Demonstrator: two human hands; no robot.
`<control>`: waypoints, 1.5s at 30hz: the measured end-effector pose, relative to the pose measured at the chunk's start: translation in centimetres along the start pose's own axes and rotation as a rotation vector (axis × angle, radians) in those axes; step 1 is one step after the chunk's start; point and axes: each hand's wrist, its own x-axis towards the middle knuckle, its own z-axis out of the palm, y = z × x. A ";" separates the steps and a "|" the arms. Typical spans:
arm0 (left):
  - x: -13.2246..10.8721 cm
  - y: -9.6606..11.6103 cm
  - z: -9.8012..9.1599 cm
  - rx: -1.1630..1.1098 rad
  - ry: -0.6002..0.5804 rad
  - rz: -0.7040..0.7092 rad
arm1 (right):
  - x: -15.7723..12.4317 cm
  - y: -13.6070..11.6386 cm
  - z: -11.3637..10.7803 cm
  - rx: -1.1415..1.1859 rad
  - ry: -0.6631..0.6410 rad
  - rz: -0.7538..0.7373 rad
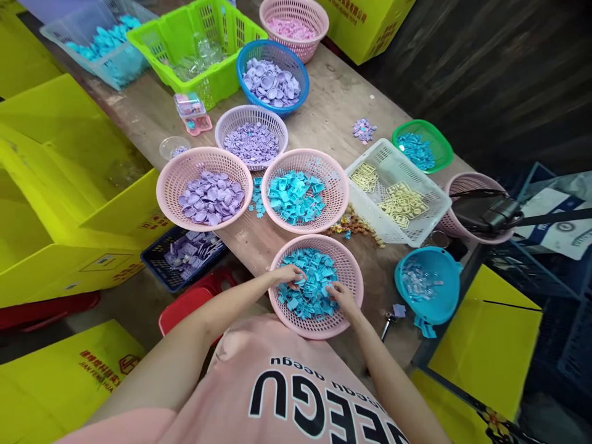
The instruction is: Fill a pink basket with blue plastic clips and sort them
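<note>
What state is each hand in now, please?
Left hand: closed on what looks like a blue piece.
Right hand: at the blue pieces; its grip cannot be told.

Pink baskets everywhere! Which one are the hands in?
The pink basket right by the shirt, holding blue pieces. The left hand and right hand are both in it; the others have no hands.

Five round pink perforated plastic baskets [350, 266], one round lavender perforated basket [252, 115], one round blue plastic basket [277, 111], one rectangular lime-green plastic crate [231, 74], one rectangular translucent white basket [388, 176], one pale-blue translucent bin [124, 69], one shallow green plastic basket [444, 151], one round turquoise plastic bowl [425, 311]. One bare left hand [289, 275], one bare right hand [343, 298]. Small turquoise plastic pieces [312, 293]: too many to count.
</note>
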 end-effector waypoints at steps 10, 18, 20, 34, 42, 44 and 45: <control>0.5 1.2 -0.9 0.388 0.139 0.009 | 3.8 -2.2 -0.3 -0.106 0.267 -0.099; -0.6 -0.2 0.8 0.420 0.463 -0.010 | 6.3 -4.9 2.4 -0.660 0.045 -0.161; -0.8 -0.6 1.5 0.412 0.505 -0.036 | 6.3 -6.0 1.6 -0.548 0.007 -0.188; -0.9 0.3 2.1 0.214 0.538 -0.182 | 6.3 -5.5 -3.6 -0.355 0.091 -0.057; -1.0 0.2 2.3 0.201 0.542 -0.067 | 0.5 2.1 0.4 -0.787 0.003 -0.035; -0.7 0.6 1.6 0.149 0.552 0.044 | 1.2 1.7 0.0 -0.636 0.028 -0.109; -0.6 0.8 1.2 0.146 0.559 0.100 | 1.6 1.6 -0.4 -0.541 0.059 -0.136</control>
